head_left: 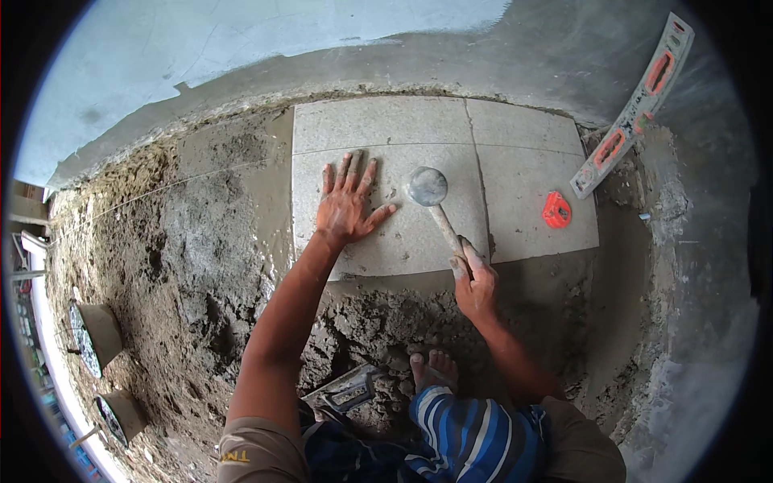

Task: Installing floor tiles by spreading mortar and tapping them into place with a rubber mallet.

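My left hand (347,203) lies flat with spread fingers on a large light-grey floor tile (386,245). In my right hand (477,283) is the handle of a mallet (427,187), my fingers wrapped round it. The mallet's round grey head is over the same tile, right of my left hand; whether it touches the surface I cannot tell. A second tile (523,177) adjoins on the right, with a red tape measure (556,210) on it. A thin string (378,146) runs across both tiles near the wall.
A spirit level (632,109) leans against the wall at the right. Wet mortar (217,233) spreads left of the tiles. A trowel (346,389) lies near my bare foot (435,369). Two buckets (101,332) (127,412) stand at the far left.
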Available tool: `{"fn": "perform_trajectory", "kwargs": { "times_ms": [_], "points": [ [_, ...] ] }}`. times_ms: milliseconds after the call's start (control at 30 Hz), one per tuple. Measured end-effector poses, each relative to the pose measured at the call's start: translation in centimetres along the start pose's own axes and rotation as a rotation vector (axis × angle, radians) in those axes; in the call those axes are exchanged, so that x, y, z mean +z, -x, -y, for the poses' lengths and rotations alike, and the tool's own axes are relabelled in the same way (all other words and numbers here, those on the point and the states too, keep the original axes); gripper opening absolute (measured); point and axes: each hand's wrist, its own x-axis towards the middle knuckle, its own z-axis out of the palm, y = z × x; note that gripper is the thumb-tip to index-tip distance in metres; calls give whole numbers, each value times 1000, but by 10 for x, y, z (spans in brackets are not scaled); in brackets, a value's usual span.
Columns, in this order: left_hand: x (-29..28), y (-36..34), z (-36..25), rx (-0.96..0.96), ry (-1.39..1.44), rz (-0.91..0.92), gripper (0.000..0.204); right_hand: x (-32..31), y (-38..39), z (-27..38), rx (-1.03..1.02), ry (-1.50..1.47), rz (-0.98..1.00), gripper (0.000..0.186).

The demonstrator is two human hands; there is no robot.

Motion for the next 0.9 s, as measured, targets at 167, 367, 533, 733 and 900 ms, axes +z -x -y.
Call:
{"fn": "perform_trajectory", "kwargs": {
  "times_ms": [167,367,533,733,900],
  "points": [
    [1,-3,-2,-13,-2,-3,114,7,-7,-1,-67,75,-26,40],
    [1,-3,0,-8,-1,-27,116,23,-26,7,-31,67,-2,40],
    [2,-3,1,-24,15,-6,118,28,-75,26,-46,35,68,43],
    [3,12,3,-234,22,-117,117,56,-153,68,-192,-59,87,53],
    [4,10,5,-237,48,-102,117,106,-189,70,-145,201,176,47]
  ]
}}
